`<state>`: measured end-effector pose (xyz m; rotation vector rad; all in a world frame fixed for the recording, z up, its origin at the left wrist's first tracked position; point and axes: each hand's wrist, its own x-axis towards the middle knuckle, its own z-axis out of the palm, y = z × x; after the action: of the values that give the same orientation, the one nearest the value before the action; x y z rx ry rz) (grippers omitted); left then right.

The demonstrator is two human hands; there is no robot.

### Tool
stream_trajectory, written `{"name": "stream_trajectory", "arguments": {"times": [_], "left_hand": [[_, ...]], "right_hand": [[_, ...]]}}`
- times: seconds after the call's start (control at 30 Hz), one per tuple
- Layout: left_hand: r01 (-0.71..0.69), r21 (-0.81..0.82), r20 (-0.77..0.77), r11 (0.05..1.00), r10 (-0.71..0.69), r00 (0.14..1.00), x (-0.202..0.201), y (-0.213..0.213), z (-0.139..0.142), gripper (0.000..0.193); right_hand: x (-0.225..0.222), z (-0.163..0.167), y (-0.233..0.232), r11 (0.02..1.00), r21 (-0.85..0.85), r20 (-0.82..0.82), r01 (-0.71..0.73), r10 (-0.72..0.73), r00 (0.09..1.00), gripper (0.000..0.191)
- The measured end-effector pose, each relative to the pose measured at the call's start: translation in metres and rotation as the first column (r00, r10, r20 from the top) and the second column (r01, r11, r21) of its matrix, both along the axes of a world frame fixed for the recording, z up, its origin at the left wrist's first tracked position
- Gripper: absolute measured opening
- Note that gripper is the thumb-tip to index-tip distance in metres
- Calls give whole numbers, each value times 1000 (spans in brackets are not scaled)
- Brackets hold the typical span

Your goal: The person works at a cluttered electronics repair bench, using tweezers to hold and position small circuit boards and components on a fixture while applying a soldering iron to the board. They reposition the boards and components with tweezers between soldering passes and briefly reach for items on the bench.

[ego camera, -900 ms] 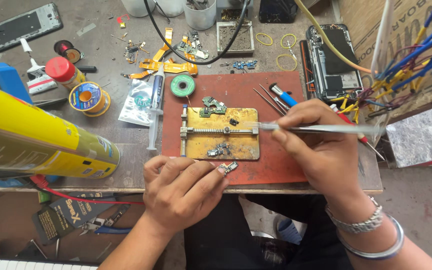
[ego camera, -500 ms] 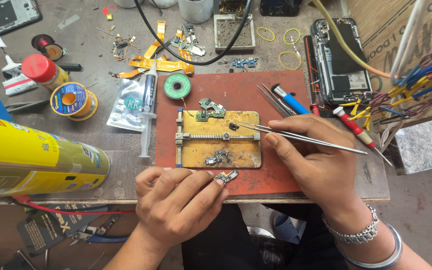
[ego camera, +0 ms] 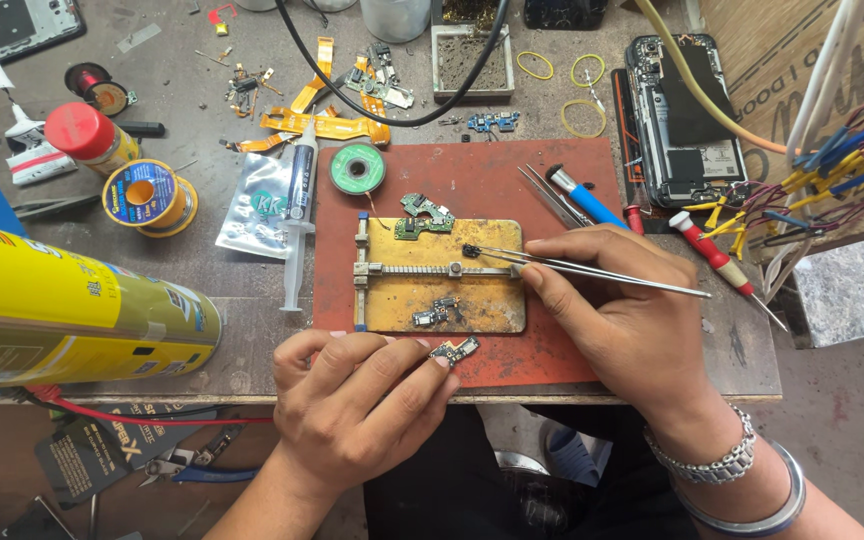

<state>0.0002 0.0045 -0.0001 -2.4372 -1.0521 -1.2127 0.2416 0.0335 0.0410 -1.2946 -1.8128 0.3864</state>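
Note:
My right hand [ego camera: 620,312] grips metal tweezers [ego camera: 572,266] whose tips pinch a tiny dark part [ego camera: 471,250] over a brass holding plate [ego camera: 440,276] on a red mat [ego camera: 472,180]. My left hand [ego camera: 362,398] rests at the mat's near edge, its fingertips pressing a small circuit board [ego camera: 453,350]. Another small board [ego camera: 432,312] lies on the plate, and green board pieces [ego camera: 422,213] sit at the plate's far edge.
A big yellow spray can [ego camera: 62,315] lies at the left. A syringe tube [ego camera: 297,200], solder spools [ego camera: 149,194], a green wick reel [ego camera: 357,168], an opened phone [ego camera: 680,120], screwdrivers [ego camera: 717,260] and a bundle of coloured wires [ego camera: 832,170] crowd the bench.
The tweezers' tips moved left and toward me, from above the plate's far edge onto its top right. My left hand shifted slightly, holding the small board by the plate.

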Motion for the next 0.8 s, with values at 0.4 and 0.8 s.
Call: {"name": "stream_trajectory", "arguments": {"times": [0.4,0.8], "left_hand": [[-2,15,10,1000,2,1000,0,-6,2,15],[-59,-28,-39,998,58,998,-1,-9,-6,32]], "right_hand": [[10,-4,-20,983,150,-41,-106,113,993,18],[11,-17,-51,947,200,103,-250,233,967,28]]}}
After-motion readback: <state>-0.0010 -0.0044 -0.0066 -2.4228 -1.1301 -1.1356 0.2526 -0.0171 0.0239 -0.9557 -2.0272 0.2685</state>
